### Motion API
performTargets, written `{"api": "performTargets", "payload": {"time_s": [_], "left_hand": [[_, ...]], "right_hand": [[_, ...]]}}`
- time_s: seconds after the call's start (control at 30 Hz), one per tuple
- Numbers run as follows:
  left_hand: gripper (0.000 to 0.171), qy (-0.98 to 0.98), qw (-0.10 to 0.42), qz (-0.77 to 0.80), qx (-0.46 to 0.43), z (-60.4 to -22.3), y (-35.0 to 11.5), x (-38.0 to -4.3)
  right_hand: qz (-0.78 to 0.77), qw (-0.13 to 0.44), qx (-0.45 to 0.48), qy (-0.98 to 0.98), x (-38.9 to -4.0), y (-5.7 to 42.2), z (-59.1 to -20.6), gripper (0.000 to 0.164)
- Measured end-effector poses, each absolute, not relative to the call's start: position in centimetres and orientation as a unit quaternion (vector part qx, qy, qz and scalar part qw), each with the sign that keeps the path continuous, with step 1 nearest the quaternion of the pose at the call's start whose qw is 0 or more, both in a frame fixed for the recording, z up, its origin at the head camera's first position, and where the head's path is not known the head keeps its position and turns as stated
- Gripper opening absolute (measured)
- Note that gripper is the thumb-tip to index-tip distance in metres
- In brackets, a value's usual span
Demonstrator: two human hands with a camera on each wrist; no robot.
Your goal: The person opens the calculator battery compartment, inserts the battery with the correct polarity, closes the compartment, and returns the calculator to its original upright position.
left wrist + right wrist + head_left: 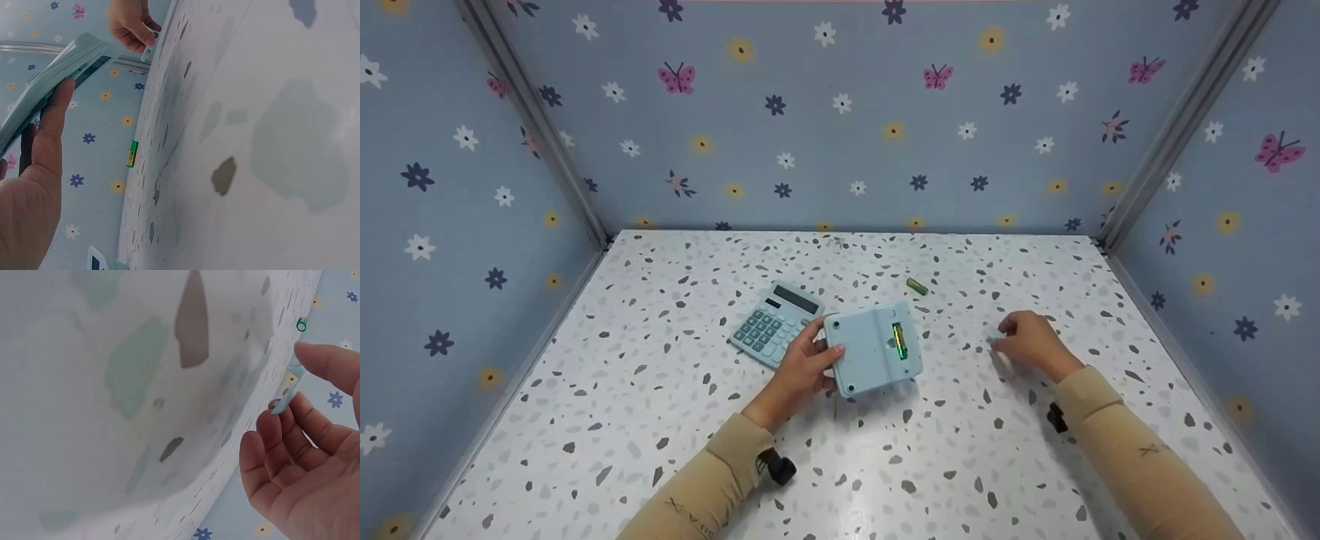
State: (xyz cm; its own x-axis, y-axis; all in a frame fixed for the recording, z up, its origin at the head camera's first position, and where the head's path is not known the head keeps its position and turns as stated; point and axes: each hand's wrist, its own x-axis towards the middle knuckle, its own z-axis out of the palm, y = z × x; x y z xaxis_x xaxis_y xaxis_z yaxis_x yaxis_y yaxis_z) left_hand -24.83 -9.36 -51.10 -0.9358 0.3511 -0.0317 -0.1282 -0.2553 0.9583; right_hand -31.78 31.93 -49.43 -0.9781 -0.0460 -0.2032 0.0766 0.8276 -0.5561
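My left hand (801,366) grips a light blue calculator (861,351) by its left edge, with the back turned up and the thumb lying on it. A green and gold battery (900,341) sits in the uncovered slot in that back. Over to the right, my right hand (1031,346) holds a small light blue battery cover (288,396) between thumb and fingers, low over the tabletop. In the left wrist view the held calculator is seen edge-on, its display side facing down.
A second light blue calculator (765,336) lies face up on the speckled table (660,450), partly behind my left hand. One loose green battery (917,286) lies beyond the held calculator. Flower-patterned panels (840,112) enclose the table at the back and sides.
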Motion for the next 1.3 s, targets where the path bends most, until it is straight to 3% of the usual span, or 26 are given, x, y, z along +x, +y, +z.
{"api": "performTargets", "payload": {"time_s": [0.57, 1.3], "left_hand": [[0.062, 0.594, 0.155, 0.783, 0.104, -51.4, -9.4, -24.9], [0.058, 0.586, 0.152, 0.790, 0.097, -51.0, -9.1, -24.8]], "right_hand": [[-0.347, 0.022, -0.004, 0.938, -30.5, 30.7, -49.1, 0.039], [-0.380, -0.025, -0.033, 0.924, -29.5, 28.7, -47.8, 0.037]]}}
